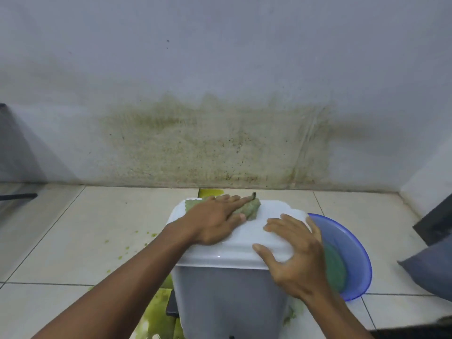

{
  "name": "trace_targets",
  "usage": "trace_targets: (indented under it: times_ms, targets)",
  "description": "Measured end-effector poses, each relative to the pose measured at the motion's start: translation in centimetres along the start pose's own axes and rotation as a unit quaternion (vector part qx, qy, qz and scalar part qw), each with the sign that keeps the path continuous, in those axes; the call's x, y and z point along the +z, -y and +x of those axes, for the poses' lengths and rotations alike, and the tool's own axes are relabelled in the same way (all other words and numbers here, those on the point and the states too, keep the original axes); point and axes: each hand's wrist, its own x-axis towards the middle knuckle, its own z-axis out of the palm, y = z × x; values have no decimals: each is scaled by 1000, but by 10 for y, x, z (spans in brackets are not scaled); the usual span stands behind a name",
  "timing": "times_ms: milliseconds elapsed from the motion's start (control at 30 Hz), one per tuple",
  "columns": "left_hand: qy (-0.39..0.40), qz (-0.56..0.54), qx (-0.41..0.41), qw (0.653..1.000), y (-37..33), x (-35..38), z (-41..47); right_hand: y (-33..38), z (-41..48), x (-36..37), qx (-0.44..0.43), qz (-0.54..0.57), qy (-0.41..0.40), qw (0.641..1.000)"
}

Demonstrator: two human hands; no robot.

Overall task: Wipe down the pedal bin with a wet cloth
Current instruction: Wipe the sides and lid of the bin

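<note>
The pedal bin (227,297) stands on the tiled floor in front of me, grey body with a white lid (274,214) that is closed. My left hand (215,221) lies flat on the far left part of the lid and presses a greenish wet cloth (249,209) against it; the cloth sticks out beyond my fingers. My right hand (296,255) rests on the lid's near right edge, fingers spread, thumb over the front rim. The bin's black pedal (172,311) shows at the lower left of the body.
A blue plastic basin (352,255) with greenish water sits on the floor right of the bin, touching or nearly touching it. Green stains spread on the floor (73,241) left of the bin and on the wall behind. Dark objects stand at the right edge (435,221).
</note>
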Motion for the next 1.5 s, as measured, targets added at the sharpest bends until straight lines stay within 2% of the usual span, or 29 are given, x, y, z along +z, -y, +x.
trace_targets:
  times_ms: [67, 133, 233, 367, 433, 500, 533, 600, 667, 733, 833, 900, 967, 1067, 1167, 1233, 1300, 1367, 1500]
  targets:
    - [1, -12, -40, 999, 17, -2, -12, 25, -7, 5, 75, -18, -27, 997]
    - [-7, -28, -78, 997, 28, -2, -28, 44, -22, 13, 103, -63, -27, 992]
    - [-66, -69, -102, 990, 27, 2, -54, 49, -42, 15, 58, -92, -28, 994]
    - [-144, -54, -105, 983, 17, 25, -68, 9, -26, 11, -32, -64, -20, 997]
    - [-152, -28, -131, 979, 16, 36, -66, -14, -2, 15, -71, -52, 26, 996]
    - [-149, -14, -161, 976, 13, 43, -62, -32, 24, 24, -72, -87, 84, 990]
    - [-143, -9, -165, 976, 11, 44, -61, -37, 38, 27, -47, -120, 111, 985]
    - [-126, 4, -133, 983, 3, 45, -59, -35, 59, 29, 63, -181, 154, 969]
    - [-98, 4, -72, 993, -4, 42, -56, -17, 65, 34, 155, -167, 155, 961]
    - [-80, -27, -48, 995, -1, 35, -42, 16, 53, 42, 177, -105, 128, 970]
    - [-85, -100, -99, 986, 9, 21, -13, 54, 16, 60, 206, -34, 108, 972]
    - [-88, -125, -134, 979, 12, 16, -1, 56, 2, 65, 220, -9, 100, 970]
    - [-91, -119, -150, 977, 7, 19, -1, 43, 6, 64, 188, 24, 106, 976]
    - [-113, -115, -165, 973, -4, 32, -8, 13, 33, 55, 139, 75, 185, 970]
    - [-145, -136, -166, 966, -13, 44, -11, 3, 50, 39, 139, 44, 224, 964]
    - [-155, -159, -164, 961, -13, 44, -12, 10, 36, 27, 121, 29, 232, 965]
    - [-158, -181, -152, 959, -11, 42, -15, 17, 2, 14, 53, 63, 242, 967]
    - [-157, -160, -120, 967, -11, 41, -21, 14, -27, 4, -1, 105, 239, 965]
    - [-172, -32, 6, 984, -17, 58, -43, -1, -35, -6, 25, 122, 260, 958]
